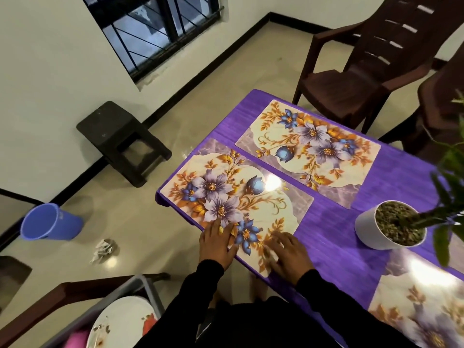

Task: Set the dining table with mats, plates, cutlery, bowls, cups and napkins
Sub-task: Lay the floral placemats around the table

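Note:
A floral place mat [236, 204] lies at the near left corner of the purple table [334, 237]. My left hand [218, 243] rests flat on the mat's near left edge, fingers straight. My right hand [288, 253] presses flat on the mat's near right corner, and its fingers look blurred. A second floral mat [311, 151] lies beyond the first, parallel to it. A third mat [416, 305] shows at the lower right of the table. A white plate [123, 322] with food marks sits in a grey tub [148, 287] at the lower left.
A white pot [369, 227] with a green plant stands on the table's right side. Brown plastic chairs [351, 79] stand at the far end. On the floor are a black stool [120, 141], a blue bucket [50, 222] and crumpled paper [104, 249].

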